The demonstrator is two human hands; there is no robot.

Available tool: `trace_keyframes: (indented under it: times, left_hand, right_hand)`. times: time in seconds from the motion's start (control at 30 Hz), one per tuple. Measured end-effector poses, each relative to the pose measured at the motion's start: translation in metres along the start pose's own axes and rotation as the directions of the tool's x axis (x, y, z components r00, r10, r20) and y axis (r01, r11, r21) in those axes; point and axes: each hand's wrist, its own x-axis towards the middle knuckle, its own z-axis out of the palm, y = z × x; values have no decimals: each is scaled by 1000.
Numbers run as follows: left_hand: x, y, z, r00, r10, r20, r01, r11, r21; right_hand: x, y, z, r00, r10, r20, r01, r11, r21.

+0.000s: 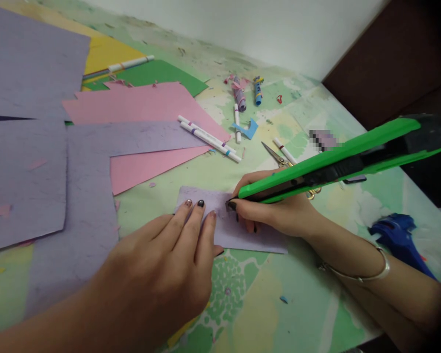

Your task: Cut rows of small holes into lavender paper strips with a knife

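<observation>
A small rectangle of purple paper [257, 239] lies on the patterned table cover at the centre. My right hand [275, 208] is wrapped round a green and black utility knife [327, 159], its front end down at the paper and its long body slanting up to the right. The blade tip is hidden by my fingers. My left hand [172, 250] lies palm down, fingers spread over the left part of the same paper, dark-nailed fingertips near the knife's front end.
Large purple sheets [25, 176], pink paper [139, 103] and green paper [176, 76] spread at left. Markers [209, 139] rest beyond the small paper. Scissors [275, 154] lie behind my right hand, a blue tool [399, 240] at right. Two small paper rolls [239, 95] stand further back.
</observation>
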Motion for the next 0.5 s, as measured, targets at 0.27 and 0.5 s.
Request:
trace_keyframes:
  times: [0.27, 0.5]
  left_hand:
    - [9, -4, -5, 995, 51, -87, -50, 999, 6]
    - [2, -15, 1, 997, -69, 43, 79, 944, -319]
  right_hand:
    - [-2, -2, 2, 998, -44, -47, 42, 998, -39]
    - [-1, 1, 4, 1000, -17, -4, 17, 999, -29]
